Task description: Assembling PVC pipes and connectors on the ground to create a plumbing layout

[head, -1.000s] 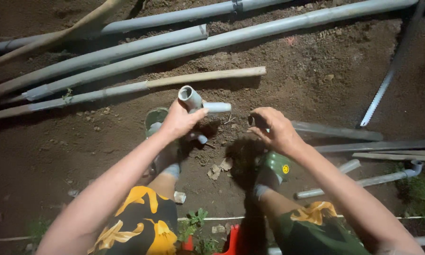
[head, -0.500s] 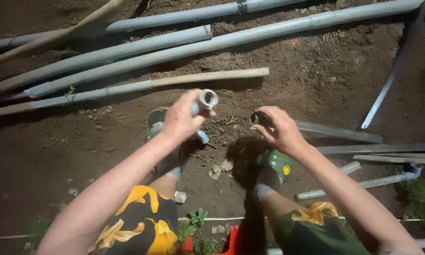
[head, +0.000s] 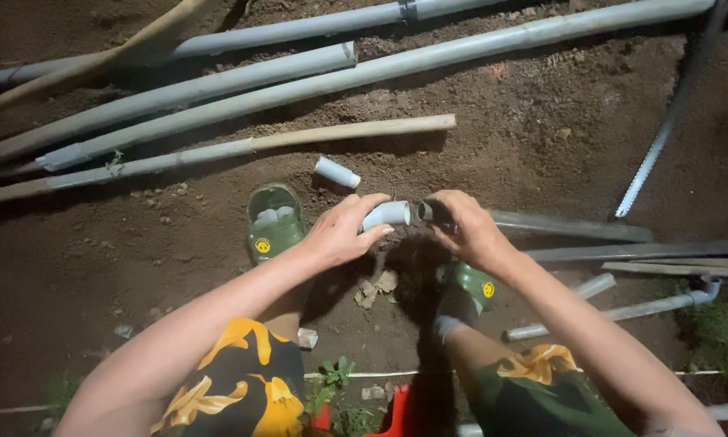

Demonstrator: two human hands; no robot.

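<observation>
Leftmost, long grey pipes (head: 194, 85) lie slantwise on bare soil (head: 542, 146), a green clog (head: 273, 220) below them. Next, left hand (head: 339, 233) curls closed around a short grey fitting (head: 386, 214), its long axis level and pointing right. Just right of its open end, nearly touching, sits the mouth of a thin pipe (head: 558, 224), gripped at the tip by right hand (head: 465, 231), fingers wrapped tight. Both hands equally near the joint. A loose pipe stub (head: 336, 171) lies above, well apart.
</observation>
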